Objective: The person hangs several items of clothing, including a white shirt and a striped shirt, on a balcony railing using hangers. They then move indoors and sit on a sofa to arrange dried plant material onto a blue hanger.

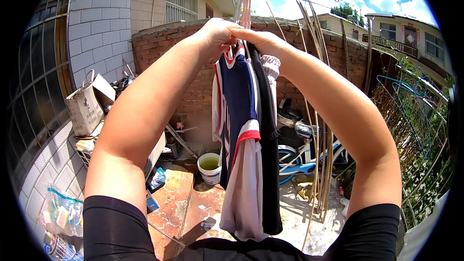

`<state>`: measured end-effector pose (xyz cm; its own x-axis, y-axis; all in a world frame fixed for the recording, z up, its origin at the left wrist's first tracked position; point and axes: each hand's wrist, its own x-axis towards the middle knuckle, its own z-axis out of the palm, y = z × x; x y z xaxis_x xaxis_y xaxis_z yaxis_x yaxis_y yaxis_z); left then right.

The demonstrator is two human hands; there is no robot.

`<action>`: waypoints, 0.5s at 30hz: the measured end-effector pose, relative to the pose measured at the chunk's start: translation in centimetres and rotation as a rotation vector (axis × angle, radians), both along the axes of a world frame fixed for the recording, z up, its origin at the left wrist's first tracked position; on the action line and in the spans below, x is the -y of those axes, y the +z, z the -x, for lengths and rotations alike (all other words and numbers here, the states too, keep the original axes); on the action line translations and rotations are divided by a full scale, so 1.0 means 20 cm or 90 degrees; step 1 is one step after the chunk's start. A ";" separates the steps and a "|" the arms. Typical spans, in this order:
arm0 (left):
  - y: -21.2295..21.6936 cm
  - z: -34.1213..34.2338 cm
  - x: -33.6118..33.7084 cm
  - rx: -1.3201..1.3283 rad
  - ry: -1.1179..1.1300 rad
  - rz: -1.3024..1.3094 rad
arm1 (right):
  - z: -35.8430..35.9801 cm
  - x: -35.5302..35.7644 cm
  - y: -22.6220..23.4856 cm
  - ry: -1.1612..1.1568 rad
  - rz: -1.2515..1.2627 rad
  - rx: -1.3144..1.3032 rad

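Several garments hang close together in front of me on pale pinkish clothes hangers (245, 9), their hooks up near a thin line. A navy sports jersey (238, 84) with red and white trim is on the left. Beside it hang a black garment (268, 140) and a pale one with a gathered cuff (271, 67). A light greyish cloth (244, 193) hangs lowest. My left hand (217, 35) is closed at the hangers just above the jersey's collar. My right hand (266, 43) grips there too, its fingers meeting the left's; some fingertips are hidden.
A brick wall (159, 53) stands behind. On the ground are a white bucket (209, 166) of greenish liquid and a blue and white bicycle (302, 164). Tall bamboo poles (319, 174) lean at the right, near blue hangers (411, 92). A paper bag (86, 106) sits left.
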<state>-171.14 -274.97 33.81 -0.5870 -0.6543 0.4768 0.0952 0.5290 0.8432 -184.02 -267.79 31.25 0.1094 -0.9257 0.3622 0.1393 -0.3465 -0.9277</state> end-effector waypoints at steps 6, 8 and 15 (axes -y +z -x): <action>0.01 -0.07 0.10 -0.097 0.010 0.038 | 0.16 -0.06 -0.02 -0.264 0.038 -0.109; 0.03 -0.19 0.02 -0.076 0.093 0.084 | 0.23 -0.17 0.01 -0.325 0.014 -0.129; 0.21 -0.80 0.53 -0.091 0.147 0.145 | 0.66 -0.49 0.05 -0.505 -0.001 -0.421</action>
